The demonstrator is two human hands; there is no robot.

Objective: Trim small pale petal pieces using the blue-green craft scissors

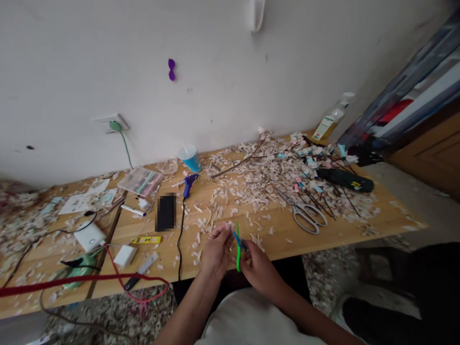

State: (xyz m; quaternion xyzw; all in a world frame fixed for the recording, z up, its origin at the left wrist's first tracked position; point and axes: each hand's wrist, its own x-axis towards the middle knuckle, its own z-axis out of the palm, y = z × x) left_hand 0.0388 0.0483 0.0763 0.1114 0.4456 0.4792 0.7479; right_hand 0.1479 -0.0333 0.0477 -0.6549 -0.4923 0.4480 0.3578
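Observation:
Close to my body at the table's front edge, my left hand (217,247) pinches a small whitish piece (229,227) that resembles a petal or shaving. Just to its right, my right hand (256,262) is closed around small blue and green scissors (238,249), whose upper ends point up beside my left fingertips. Their handles are partly covered by my fingers. Whitish scraps (201,223) lie scattered on the wooden table (223,203) in front of both hands. Larger grey-handled scissors (305,216) rest on the tabletop to the right.
Behind lies a heap of pale petals (266,165) with branches. A blue glue gun (189,184), a blue cup (190,158) and a blurred dark rectangle (166,212) are left of it. Chargers and a red cable (118,277) occupy the left; a bottle (330,120) stands far right.

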